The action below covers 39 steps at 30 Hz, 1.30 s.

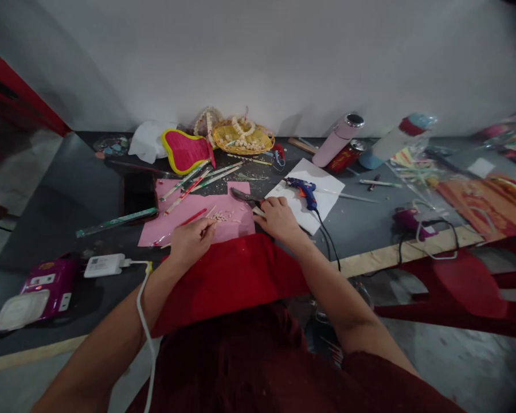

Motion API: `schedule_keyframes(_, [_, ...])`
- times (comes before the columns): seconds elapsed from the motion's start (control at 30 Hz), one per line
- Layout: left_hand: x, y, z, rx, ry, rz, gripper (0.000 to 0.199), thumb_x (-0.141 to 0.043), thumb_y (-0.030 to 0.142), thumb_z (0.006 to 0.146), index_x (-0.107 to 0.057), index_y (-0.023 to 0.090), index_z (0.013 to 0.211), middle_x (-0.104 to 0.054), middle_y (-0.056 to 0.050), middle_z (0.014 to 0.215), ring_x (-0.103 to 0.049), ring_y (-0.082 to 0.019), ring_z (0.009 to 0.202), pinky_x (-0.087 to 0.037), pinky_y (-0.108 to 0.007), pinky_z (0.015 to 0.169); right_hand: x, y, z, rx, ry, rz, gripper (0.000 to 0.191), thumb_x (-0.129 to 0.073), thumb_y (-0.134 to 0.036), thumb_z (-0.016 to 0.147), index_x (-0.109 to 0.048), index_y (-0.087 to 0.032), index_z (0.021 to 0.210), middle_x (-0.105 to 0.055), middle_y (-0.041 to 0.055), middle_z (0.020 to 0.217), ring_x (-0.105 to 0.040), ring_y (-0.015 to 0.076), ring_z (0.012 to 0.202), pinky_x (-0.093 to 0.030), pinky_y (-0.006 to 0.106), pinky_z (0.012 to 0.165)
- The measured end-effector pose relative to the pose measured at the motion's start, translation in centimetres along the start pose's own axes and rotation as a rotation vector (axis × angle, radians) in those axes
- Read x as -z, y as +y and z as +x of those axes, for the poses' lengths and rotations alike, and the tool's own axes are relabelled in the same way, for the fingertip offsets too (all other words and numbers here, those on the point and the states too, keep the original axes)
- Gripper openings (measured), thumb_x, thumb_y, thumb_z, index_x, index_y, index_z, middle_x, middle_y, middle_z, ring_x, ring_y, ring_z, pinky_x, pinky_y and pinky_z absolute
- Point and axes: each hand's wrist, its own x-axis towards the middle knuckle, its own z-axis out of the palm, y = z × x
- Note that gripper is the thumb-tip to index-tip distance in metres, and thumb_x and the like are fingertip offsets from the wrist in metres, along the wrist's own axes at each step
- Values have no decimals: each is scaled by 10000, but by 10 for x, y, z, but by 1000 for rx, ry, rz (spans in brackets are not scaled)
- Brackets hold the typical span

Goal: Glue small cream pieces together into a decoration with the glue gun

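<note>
On the pink sheet [184, 201], my left hand [193, 240] is closed in a pinch beside small pale pieces [223, 216]; whatever is between its fingertips is too small to name. My right hand [278, 218] has its fingers curled around the handle end of a dark-bladed cutting tool [243, 197], near the sheet's right edge. A red cloth [236, 275] lies along the table's front below both hands. Just beyond my right hand, a blue glue gun [303, 190] rests on a white sheet [327, 184].
Long wrapped sticks [116, 222] and a dark phone [140, 192] are at the left. Behind are a yellow basket [245, 144] and a pink flask [337, 139]. A purple power strip [51, 284] and white charger [105, 265] sit front left, its cable crossing my left forearm.
</note>
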Motion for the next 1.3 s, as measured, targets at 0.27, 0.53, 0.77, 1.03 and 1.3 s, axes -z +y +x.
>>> schedule_keyframes(0.27, [0,0,1,-34,31,-27,240,-507,336,855,-694,214,944,-739,-27,807,-666,-169,687,-445,-252,613,10,8,9,-14,103,301,274,-415,-352,910,-590,-140,912,-616,122,960,-537,213,902,-413,333,807])
schedule_keyframes(0.53, [-1,2,3,-113,130,-56,222,-522,302,857,-688,190,954,-738,-47,855,-665,-162,705,-458,-241,631,23,-4,5,-20,-150,1628,253,-674,-358,730,-501,-204,833,-589,12,820,-548,124,663,-471,275,605])
schedule_keyframes(0.77, [7,4,6,-72,252,-176,187,-547,276,843,-681,165,910,-719,-33,760,-625,-119,604,-464,-214,599,20,-16,-15,296,-555,2021,205,-654,-279,746,-486,-218,848,-594,56,1110,-620,156,811,-520,316,626])
schedule_keyframes(1.03, [17,10,4,-22,380,-293,162,-572,242,832,-680,163,923,-708,-18,728,-638,-112,637,-476,-203,608,12,-15,-9,407,119,896,386,-481,-118,769,-532,-201,1142,-450,112,1327,-440,236,1202,-349,454,1033])
schedule_keyframes(1.3, [23,15,6,17,468,-424,157,-581,254,833,-684,164,910,-699,-11,693,-622,-107,609,-476,-204,590,3,-28,-11,471,38,358,507,-482,-69,685,-512,-180,1179,-283,106,1476,-334,301,1244,-358,506,967])
